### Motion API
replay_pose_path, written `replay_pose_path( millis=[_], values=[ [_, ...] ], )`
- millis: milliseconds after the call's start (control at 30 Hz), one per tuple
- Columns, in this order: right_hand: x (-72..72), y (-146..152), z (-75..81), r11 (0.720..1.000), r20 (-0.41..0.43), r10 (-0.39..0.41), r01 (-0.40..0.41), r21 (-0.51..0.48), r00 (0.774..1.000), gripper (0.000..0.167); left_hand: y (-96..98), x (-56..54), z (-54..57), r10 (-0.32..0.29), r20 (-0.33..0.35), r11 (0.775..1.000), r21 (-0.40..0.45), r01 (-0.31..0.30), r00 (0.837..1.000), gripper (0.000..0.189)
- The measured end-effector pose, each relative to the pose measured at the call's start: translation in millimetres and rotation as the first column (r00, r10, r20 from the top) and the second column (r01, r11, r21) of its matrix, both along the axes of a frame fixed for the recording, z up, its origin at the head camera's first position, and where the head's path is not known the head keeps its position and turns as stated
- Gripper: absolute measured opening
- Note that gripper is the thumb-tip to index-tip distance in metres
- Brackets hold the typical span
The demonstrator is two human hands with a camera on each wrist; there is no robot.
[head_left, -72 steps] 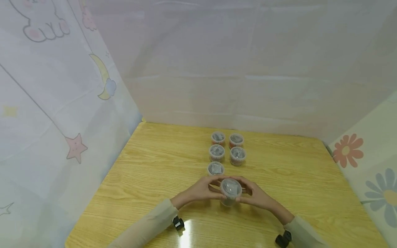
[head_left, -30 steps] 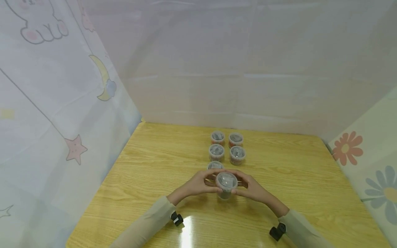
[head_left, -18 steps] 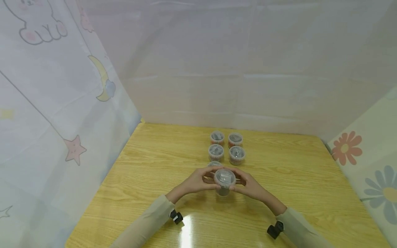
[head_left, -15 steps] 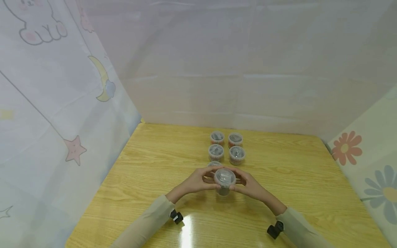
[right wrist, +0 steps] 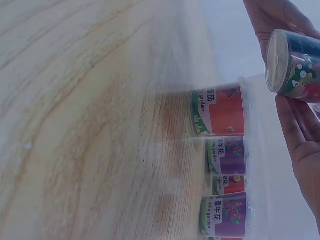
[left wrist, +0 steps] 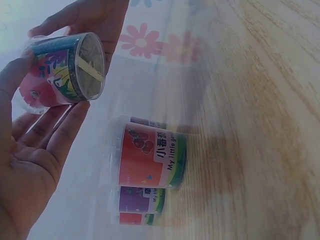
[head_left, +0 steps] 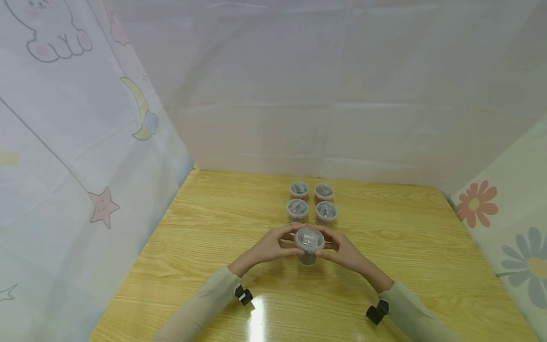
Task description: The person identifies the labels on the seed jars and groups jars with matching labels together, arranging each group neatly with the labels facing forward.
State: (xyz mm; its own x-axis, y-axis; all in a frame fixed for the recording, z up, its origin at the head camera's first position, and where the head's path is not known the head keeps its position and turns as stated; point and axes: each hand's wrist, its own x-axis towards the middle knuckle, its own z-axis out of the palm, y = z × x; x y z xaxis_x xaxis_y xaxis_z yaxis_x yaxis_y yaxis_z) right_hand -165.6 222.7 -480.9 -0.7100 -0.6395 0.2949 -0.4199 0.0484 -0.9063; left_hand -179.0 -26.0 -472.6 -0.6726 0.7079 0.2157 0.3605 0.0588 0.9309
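Between both hands a round, lidded planting-kit cup [head_left: 309, 240] is held up off the table. It has a printed label and a clear lid with a packet showing under it. My left hand [head_left: 274, 245] grips its left side, thumb on the near face and fingers reaching round the far side. The right hand [head_left: 345, 252] grips the other side the same way. In the left wrist view the cup's base [left wrist: 91, 67] hangs clear of the wood. A red-labelled cup [left wrist: 142, 155], partly hidden in the head view, stands just beyond the hands.
Further back on the wooden table [head_left: 205, 237] stand more such cups in two columns, among them a left one [head_left: 297, 210] and a right one [head_left: 326, 213]. Purple-labelled cups [right wrist: 227, 155] show in the right wrist view. Cloth walls [head_left: 265, 133] border the table.
Both hands have carried the cup a little away from the body and to the left, and now cover most of the nearest standing cup. The grip has stayed the same.
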Motion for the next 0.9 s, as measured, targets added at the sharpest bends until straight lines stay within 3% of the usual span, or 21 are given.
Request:
replay_pose_path(
  millis=[333,633,900],
  values=[
    [-6.4,-2,5.9,1.0,-0.002,-0.022,0.022,-0.021,1.0,0.057,-1.8,4.0,24.5,0.004,0.027,1.0,-0.002,-0.004,1.0,0.064],
    [-11.5,-4,9.9,0.997,0.071,-0.043,0.047,-0.065,0.997,0.049,-0.4,-1.7,7.0,0.074,-0.002,0.997,-0.02,-0.074,0.997,0.073],
    [-11.8,-4,11.7,0.996,0.09,-0.082,0.086,-0.03,0.993,0.048,2.4,1.5,2.5,0.09,-0.016,0.996,-0.012,-0.09,0.996,0.081]
  ],
)
